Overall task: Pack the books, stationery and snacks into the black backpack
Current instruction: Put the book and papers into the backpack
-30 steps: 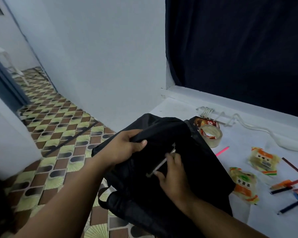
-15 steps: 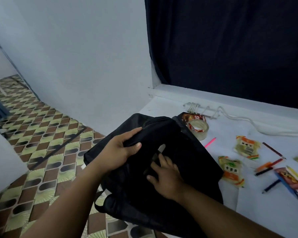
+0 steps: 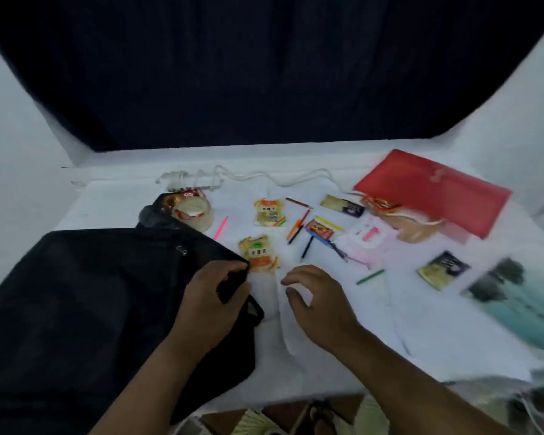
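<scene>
Backpack: the black backpack [image 3: 85,309] is lying across the lower left of the frame, on the left part of the white table [image 3: 343,356] and hanging past its near edge.
Left hand: the left hand [image 3: 212,298] is resting on the backpack's right edge at frame centre, its thumb and fingers curling round a fold of the black fabric and pinching it.
Right hand: the right hand [image 3: 318,304] is hovering just right of the left one, above bare tabletop, palm down, fingers loosely bent and spread, holding nothing.
Nearest snack: an orange-and-green snack packet [image 3: 258,254] is lying just above the left hand, touching the backpack's corner.
Other snacks: a second snack packet [image 3: 269,212] is sitting higher up, at centre.
Stationery: a roll of clear tape [image 3: 193,213] is sitting at the backpack's top edge, a pink pen [image 3: 220,228] just right of it; a green pencil [image 3: 370,276] is lying right of the right hand.
Far right: a red folder [image 3: 434,191] is lying in the upper right; a book with a teal cover [image 3: 522,301] is sitting at the right edge, blurred.
Back: a white cord [image 3: 248,177] is trailing along the table's far side, below a dark curtain [image 3: 264,73].
</scene>
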`<state>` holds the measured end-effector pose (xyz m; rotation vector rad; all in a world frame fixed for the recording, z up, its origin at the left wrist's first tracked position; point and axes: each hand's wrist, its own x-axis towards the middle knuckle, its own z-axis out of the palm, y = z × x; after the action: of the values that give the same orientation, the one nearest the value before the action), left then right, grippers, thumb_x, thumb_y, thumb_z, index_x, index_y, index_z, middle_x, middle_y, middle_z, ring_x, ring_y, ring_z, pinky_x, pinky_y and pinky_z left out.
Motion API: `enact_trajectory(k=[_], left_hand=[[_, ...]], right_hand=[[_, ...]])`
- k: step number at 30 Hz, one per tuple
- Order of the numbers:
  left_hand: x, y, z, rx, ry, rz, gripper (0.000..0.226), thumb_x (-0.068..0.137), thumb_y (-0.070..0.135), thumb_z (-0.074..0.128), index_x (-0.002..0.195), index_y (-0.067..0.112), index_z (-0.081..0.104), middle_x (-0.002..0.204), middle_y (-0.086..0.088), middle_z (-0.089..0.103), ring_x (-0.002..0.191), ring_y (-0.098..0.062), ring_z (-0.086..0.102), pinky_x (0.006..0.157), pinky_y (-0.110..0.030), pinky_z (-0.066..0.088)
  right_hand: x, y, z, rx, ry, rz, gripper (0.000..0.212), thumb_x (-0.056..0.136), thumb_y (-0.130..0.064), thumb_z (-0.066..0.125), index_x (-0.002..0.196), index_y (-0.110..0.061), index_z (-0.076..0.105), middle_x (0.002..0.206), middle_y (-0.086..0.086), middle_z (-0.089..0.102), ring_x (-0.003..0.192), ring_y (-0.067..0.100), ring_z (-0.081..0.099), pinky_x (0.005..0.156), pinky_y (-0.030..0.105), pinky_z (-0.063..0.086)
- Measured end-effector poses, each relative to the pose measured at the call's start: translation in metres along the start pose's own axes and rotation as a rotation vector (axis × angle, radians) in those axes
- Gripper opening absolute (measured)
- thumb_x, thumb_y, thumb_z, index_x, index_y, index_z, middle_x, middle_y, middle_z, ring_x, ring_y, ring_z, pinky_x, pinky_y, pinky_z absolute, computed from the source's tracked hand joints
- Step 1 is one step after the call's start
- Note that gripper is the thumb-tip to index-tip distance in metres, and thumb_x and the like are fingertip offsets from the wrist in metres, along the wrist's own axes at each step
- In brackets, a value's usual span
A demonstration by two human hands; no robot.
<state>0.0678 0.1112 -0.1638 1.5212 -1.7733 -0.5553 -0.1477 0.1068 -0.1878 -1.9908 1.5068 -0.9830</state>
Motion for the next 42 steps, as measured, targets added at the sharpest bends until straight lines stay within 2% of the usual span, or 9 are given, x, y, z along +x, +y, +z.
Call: enact_trajectory(k=[3, 12, 15, 17, 22, 31, 35, 38, 42], left_hand=[[0.003, 0.024, 0.050, 0.030, -0.087, 0.063, 0.021, 0.089, 0.025, 0.074, 0.110, 0.031, 0.071, 0.112, 0.019, 0.064, 0.105, -0.007, 0.056, 0.089, -0.028, 0.046], [0.003, 0.089, 0.169, -0.001, -0.220, 0.181, 0.021, 0.088, 0.020, 0.075, 0.107, 0.026, 0.073, 0.107, 0.013, 0.069, 0.100, -0.010, 0.060, 0.092, -0.023, 0.043], [0.002, 0.108, 0.216, -0.013, -0.208, 0.192, 0.018, 0.087, 0.027, 0.075, 0.105, 0.028, 0.074, 0.110, 0.011, 0.069, 0.108, -0.015, 0.060, 0.098, -0.033, 0.047], [-0.002, 0.119, 0.248, 0.014, -0.187, 0.157, 0.019, 0.085, 0.033, 0.071, 0.104, 0.033, 0.072, 0.115, 0.011, 0.067, 0.115, -0.018, 0.057, 0.101, -0.044, 0.045], [-0.022, 0.131, 0.296, 0.200, -0.164, 0.041, 0.021, 0.089, 0.039, 0.060, 0.107, 0.039, 0.070, 0.126, 0.012, 0.060, 0.126, -0.019, 0.048, 0.098, -0.045, 0.034], [-0.029, 0.124, 0.302, 0.255, -0.059, 0.083, 0.028, 0.081, 0.052, 0.052, 0.100, 0.042, 0.070, 0.120, 0.019, 0.060, 0.120, -0.012, 0.051, 0.087, -0.040, 0.037], [-0.028, 0.125, 0.304, 0.272, -0.059, 0.087, 0.027, 0.080, 0.051, 0.053, 0.100, 0.040, 0.069, 0.119, 0.020, 0.058, 0.119, -0.011, 0.051, 0.087, -0.041, 0.038], [-0.027, 0.126, 0.305, 0.288, -0.066, 0.091, 0.029, 0.081, 0.051, 0.052, 0.101, 0.039, 0.070, 0.120, 0.018, 0.059, 0.119, -0.011, 0.050, 0.087, -0.041, 0.038], [-0.028, 0.129, 0.305, 0.262, -0.051, 0.079, 0.028, 0.080, 0.052, 0.052, 0.099, 0.039, 0.070, 0.119, 0.020, 0.059, 0.119, -0.008, 0.049, 0.086, -0.039, 0.034]], right_hand=[[-0.026, 0.029, -0.043, -0.060, 0.069, 0.096, 0.021, 0.090, -0.026, 0.056, 0.103, -0.022, 0.072, 0.109, -0.007, 0.067, 0.109, 0.007, 0.059, 0.097, 0.016, 0.043], [-0.081, 0.111, -0.163, -0.178, 0.209, 0.306, 0.018, 0.094, -0.020, 0.059, 0.109, -0.028, 0.067, 0.113, -0.013, 0.062, 0.110, 0.005, 0.056, 0.097, 0.022, 0.043], [-0.097, 0.146, -0.196, -0.207, 0.207, 0.375, 0.021, 0.093, -0.020, 0.062, 0.111, -0.028, 0.066, 0.115, -0.013, 0.059, 0.114, 0.008, 0.053, 0.094, 0.018, 0.036], [-0.106, 0.172, -0.217, -0.247, 0.156, 0.429, 0.026, 0.092, -0.022, 0.063, 0.118, -0.025, 0.064, 0.124, -0.007, 0.057, 0.123, 0.014, 0.049, 0.096, 0.023, 0.037], [-0.114, 0.236, -0.268, -0.368, 0.130, 0.464, 0.043, 0.091, -0.024, 0.064, 0.133, -0.016, 0.056, 0.139, 0.004, 0.048, 0.134, 0.027, 0.039, 0.107, 0.039, 0.041], [-0.092, 0.316, -0.312, -0.570, -0.045, 0.670, 0.099, 0.082, -0.081, 0.040, 0.155, -0.021, 0.011, 0.165, 0.011, 0.008, 0.152, 0.033, 0.004, 0.121, 0.048, 0.011], [-0.100, 0.322, -0.303, -0.625, 0.037, 0.589, 0.101, 0.074, -0.088, 0.028, 0.151, -0.023, 0.020, 0.161, 0.012, 0.018, 0.146, 0.034, 0.017, 0.119, 0.049, 0.015], [-0.091, 0.316, -0.319, -0.583, 0.057, 0.622, 0.116, 0.062, -0.093, 0.049, 0.148, -0.020, 0.025, 0.148, 0.011, 0.036, 0.135, 0.032, 0.033, 0.111, 0.047, 0.026], [-0.075, 0.305, -0.342, -0.575, -0.065, 0.859, 0.136, 0.035, -0.095, 0.067, 0.141, -0.016, 0.033, 0.136, 0.015, 0.041, 0.129, 0.035, 0.039, 0.105, 0.044, 0.033]])
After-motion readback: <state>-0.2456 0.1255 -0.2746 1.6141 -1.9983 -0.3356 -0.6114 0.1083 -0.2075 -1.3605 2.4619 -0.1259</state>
